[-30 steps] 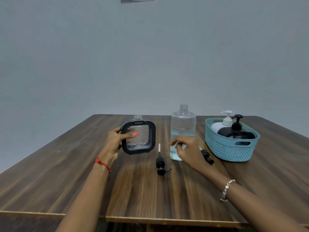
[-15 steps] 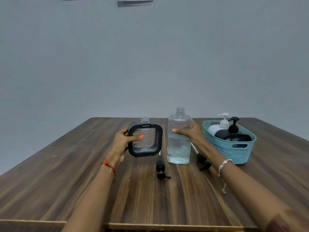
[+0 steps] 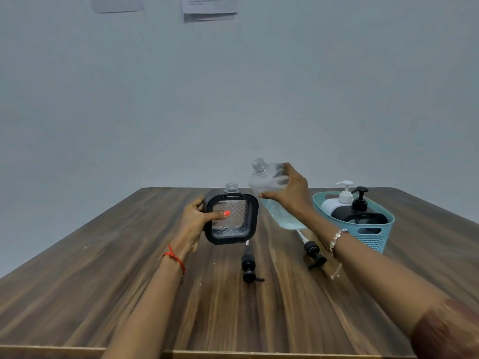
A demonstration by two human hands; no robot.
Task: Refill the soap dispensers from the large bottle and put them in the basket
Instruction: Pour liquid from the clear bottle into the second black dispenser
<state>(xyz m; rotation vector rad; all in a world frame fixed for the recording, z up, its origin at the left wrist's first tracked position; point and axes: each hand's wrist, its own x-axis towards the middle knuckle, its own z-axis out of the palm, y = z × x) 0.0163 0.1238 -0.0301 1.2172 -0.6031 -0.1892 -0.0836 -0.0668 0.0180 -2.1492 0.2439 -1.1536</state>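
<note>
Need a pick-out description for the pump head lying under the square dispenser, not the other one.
Start at the wooden table, then find the black-framed square dispenser held in the left hand. Just in front of it, a black pump head lies flat with its nozzle toward the camera. The second pump head lies further right, beside the teal basket.

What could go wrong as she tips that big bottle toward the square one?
The square black-framed dispenser has a narrow neck, so liquid from the large clear bottle tilted in the right hand might spill onto the wooden table. The left hand alone steadies the dispenser; it could tip.
</note>
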